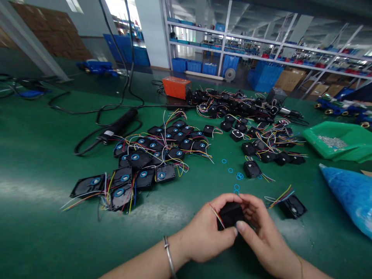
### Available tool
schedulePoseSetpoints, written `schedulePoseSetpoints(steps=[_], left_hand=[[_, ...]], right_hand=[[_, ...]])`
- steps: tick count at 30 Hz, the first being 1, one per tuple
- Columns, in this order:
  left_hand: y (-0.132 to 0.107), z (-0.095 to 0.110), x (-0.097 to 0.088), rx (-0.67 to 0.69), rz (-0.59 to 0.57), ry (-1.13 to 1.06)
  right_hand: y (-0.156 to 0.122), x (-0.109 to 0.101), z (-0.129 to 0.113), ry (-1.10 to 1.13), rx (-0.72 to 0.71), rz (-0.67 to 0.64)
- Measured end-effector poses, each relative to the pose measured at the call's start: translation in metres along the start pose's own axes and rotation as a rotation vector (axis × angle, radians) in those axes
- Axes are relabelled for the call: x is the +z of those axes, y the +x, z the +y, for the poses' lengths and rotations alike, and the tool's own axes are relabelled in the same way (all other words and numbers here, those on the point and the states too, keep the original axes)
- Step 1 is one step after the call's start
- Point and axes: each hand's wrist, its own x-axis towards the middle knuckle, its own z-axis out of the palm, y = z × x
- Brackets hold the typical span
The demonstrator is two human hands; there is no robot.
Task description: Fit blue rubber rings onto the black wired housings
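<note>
Both my hands meet near the front of the green table (37, 186) around one small black plastic module (230, 214) with thin coloured wires. My left hand (205, 232), a bracelet on its wrist, wraps the module from the left. My right hand (261, 232) grips it from the right, thumb pressed on its lower edge. Several small blue rings (236, 176) lie just beyond my hands. A single black module (292, 208) with wires lies to the right of my right hand.
A group of black modules with blue rings (136, 170) lies at left centre. A larger pile of wired modules (247, 124) spreads behind. A black power tool (117, 126) with cables, an orange box (176, 87), a green tray (340, 141) and a blue bag (350, 193) surround them.
</note>
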Motion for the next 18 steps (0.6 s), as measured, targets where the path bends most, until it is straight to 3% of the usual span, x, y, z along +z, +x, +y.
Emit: schedulePoseSetpoints(steps=[3, 5, 8, 11, 15, 18], left_hand=[[0.004, -0.001, -0.01, -0.002, 0.027, -0.042], [0.008, -0.001, -0.019, -0.025, 0.117, 0.016], [0.012, 0.001, -0.037, -0.036, 0.248, 0.34], [0.012, 0.006, -0.054, -0.083, 0.253, 0.735], [0.007, 0.013, -0.069, -0.123, 0.266, 1.055], [0.002, 0.02, -0.067, -0.028, 0.505, 1.314]], right_hand=[[0.008, -0.009, 0.006, -0.006, -0.045, -0.03], [0.019, -0.022, 0.012, -0.06, -0.091, 0.037], [0.039, -0.046, 0.027, -0.341, -0.104, 0.303], [0.059, -0.06, 0.042, -0.601, -0.068, 0.511], [0.078, -0.059, 0.055, -0.809, -0.064, 0.554], [0.083, -0.058, 0.055, -0.795, -0.059, 0.576]])
